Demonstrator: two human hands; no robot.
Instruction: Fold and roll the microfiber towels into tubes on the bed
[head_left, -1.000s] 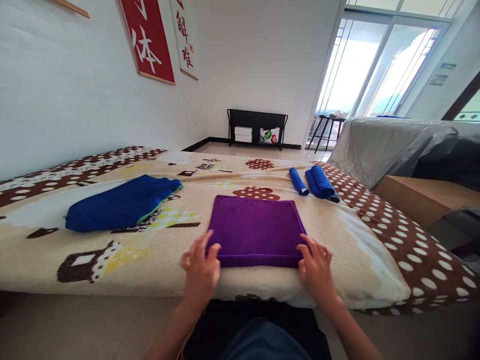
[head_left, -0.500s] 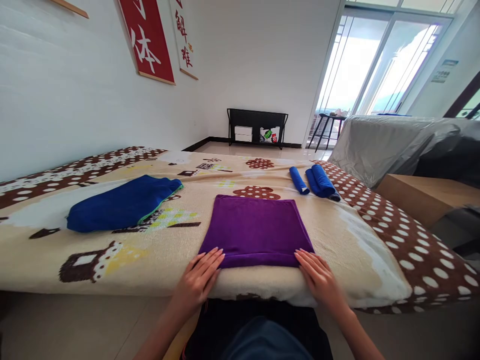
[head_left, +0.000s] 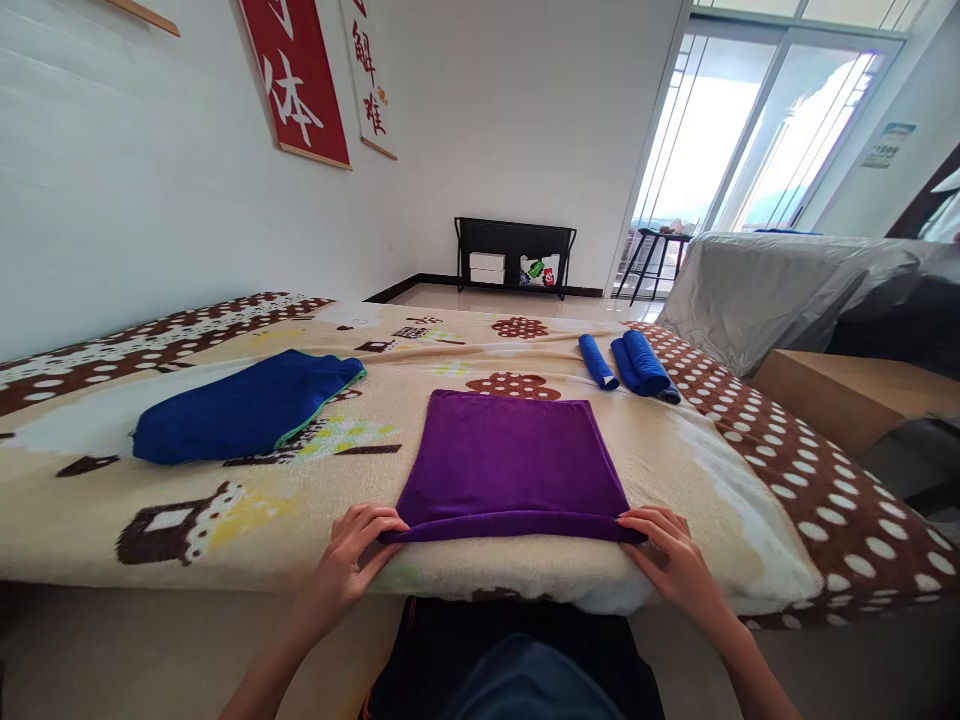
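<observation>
A folded purple towel (head_left: 514, 460) lies flat on the patterned blanket (head_left: 360, 480) right in front of me. My left hand (head_left: 352, 560) pinches its near left corner, fingers curled onto the cloth. My right hand (head_left: 675, 565) pinches the near right corner the same way. The near edge is stretched taut between both hands, close to the bed's front edge.
A dark blue folded cloth (head_left: 244, 408) lies to the left. Three rolled blue towels (head_left: 630, 365) lie at the back right. A grey-covered sofa (head_left: 787, 290) and a wooden table (head_left: 847, 395) stand to the right; a black rack (head_left: 514, 255) stands by the far wall.
Both hands went from lying flat at the towel's near edge to gripping its two near corners. The corners have been pulled outward and slightly towards me.
</observation>
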